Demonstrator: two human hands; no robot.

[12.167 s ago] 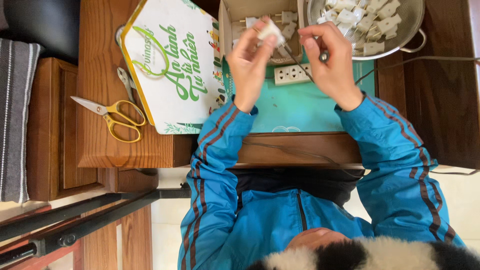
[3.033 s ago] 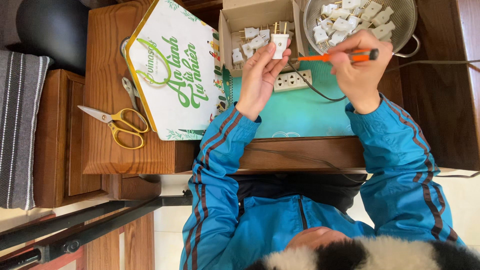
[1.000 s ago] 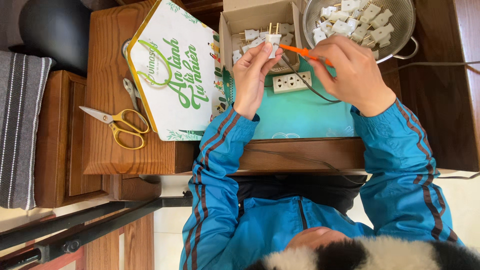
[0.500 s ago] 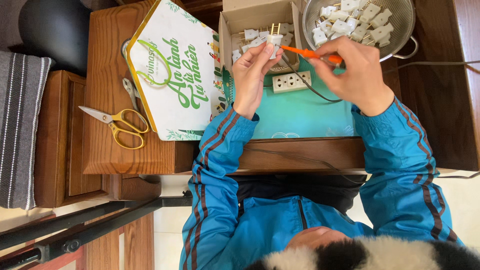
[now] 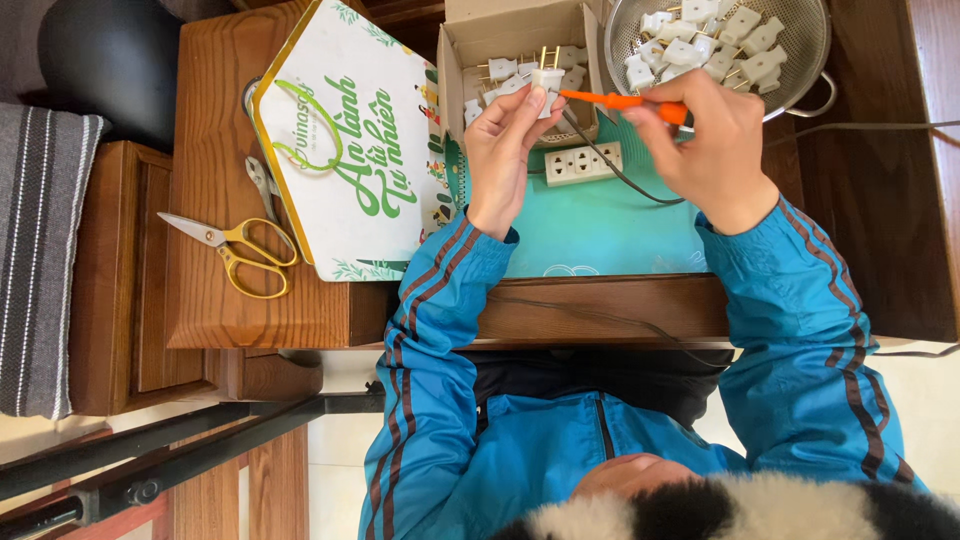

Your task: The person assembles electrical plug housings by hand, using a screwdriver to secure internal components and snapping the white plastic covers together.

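Note:
My left hand [image 5: 503, 143] holds a small white electrical plug [image 5: 547, 78] with two brass prongs, raised over a cardboard box [image 5: 452, 40] of several similar plugs. My right hand [image 5: 712, 140] grips an orange-handled screwdriver [image 5: 628, 101], its tip set against the plug. A white power strip socket [image 5: 583, 163] with a dark cable lies on the teal mat [image 5: 600, 230] just below both hands. A metal strainer bowl [image 5: 812, 45] at the top right holds several more white plugs.
A large green and white hexagonal tin [image 5: 345, 140] lies to the left on the wooden table [image 5: 215, 230]. Yellow-handled scissors [image 5: 235, 250] and pliers [image 5: 262, 180] sit beside it. A striped cushion [image 5: 40, 260] and dark stool [image 5: 110, 60] are at far left.
Twelve seconds ago both hands held a plug with no tool. Since then my right hand took up the orange screwdriver and brought its tip to the plug, where it stays.

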